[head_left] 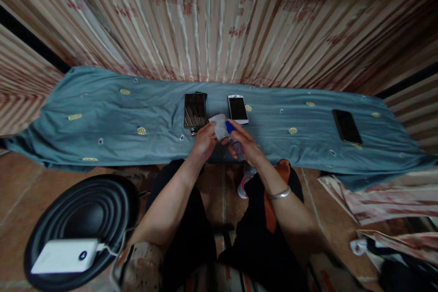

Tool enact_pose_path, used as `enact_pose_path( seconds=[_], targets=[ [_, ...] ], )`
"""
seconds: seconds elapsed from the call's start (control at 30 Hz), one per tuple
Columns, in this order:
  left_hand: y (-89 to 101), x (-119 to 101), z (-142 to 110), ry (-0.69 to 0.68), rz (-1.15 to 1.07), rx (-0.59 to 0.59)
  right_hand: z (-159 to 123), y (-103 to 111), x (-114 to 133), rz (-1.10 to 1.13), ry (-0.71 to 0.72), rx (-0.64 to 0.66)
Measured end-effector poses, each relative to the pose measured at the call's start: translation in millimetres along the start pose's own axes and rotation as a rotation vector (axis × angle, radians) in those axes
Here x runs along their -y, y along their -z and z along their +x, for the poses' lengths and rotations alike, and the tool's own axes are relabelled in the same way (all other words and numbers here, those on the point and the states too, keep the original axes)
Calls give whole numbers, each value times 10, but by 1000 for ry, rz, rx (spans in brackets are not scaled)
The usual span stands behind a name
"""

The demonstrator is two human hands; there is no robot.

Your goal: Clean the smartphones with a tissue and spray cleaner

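My left hand (pixel 204 140) pinches a crumpled white cloth or tissue (pixel 219 127) over the front of the covered table. My right hand (pixel 247 143) is wrapped round a small clear spray bottle (pixel 237 148) with a blue top (pixel 229 127), its nozzle right beside the cloth. Just beyond my left hand lies a dark phone (pixel 195 110), resting on other dark devices that it partly hides. A white phone (pixel 237 109) with a black screen lies just beyond my right hand.
Another dark phone (pixel 346 126) lies on the teal cloth (pixel 160 141) at the right. Striped curtains (pixel 219 23) hang behind. At lower left, a white power bank (pixel 65 256) with a cable sits on a round black stool (pixel 112 196). An orange strip (pixel 272 210) hangs by my right leg.
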State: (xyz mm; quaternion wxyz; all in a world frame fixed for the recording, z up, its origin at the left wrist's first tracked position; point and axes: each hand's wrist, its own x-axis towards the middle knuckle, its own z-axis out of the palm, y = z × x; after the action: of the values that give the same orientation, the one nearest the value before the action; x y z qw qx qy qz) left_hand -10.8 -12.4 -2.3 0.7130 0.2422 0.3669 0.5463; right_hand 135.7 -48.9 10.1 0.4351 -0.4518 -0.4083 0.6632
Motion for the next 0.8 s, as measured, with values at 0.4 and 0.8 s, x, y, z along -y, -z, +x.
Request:
enact_pose_path(
  seconds=[0.4,0.8],
  targets=[
    [32,-49,-1,51,-32,-82,-15,625,-20,-659,195,-460],
    [44,-5,-51,57,-25,-79,96,818,-10,-1395,-13,-678]
  ],
)
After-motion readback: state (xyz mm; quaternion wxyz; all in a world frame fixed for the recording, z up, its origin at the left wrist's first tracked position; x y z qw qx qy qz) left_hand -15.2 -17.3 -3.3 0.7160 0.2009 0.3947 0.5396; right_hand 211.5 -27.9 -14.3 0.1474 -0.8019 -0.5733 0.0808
